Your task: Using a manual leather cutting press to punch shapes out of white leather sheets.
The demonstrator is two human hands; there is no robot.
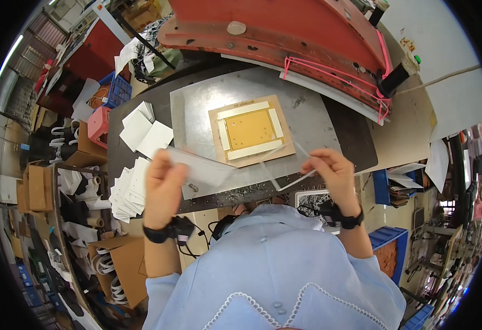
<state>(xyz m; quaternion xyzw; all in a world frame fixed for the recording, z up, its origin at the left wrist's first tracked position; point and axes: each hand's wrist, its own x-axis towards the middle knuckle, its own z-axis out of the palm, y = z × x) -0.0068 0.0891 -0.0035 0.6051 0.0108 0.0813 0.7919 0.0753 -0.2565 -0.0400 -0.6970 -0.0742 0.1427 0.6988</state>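
My left hand [162,184] is closed on a translucent plastic sheet [202,168], smeared by motion, which it holds over the near left part of the metal plate [191,121]. In my right hand [330,169] the fingers pinch a thin, clear frame-like outline [297,181] with an open middle. It hangs over the plate's near right part, and its far edge crosses in front of a brown board. That square board [216,129] lies on the plate, with a yellow panel [247,130] in its centre and pale strips along the panel's sides.
Stacks of white cards [128,190] lie left of the plate on the dark table [362,146]. Small scraps [241,192] are strewn along the near edge. A red machine beam [285,30] with pink cord spans the far side. A white tray [307,193] of scraps sits below the table edge.
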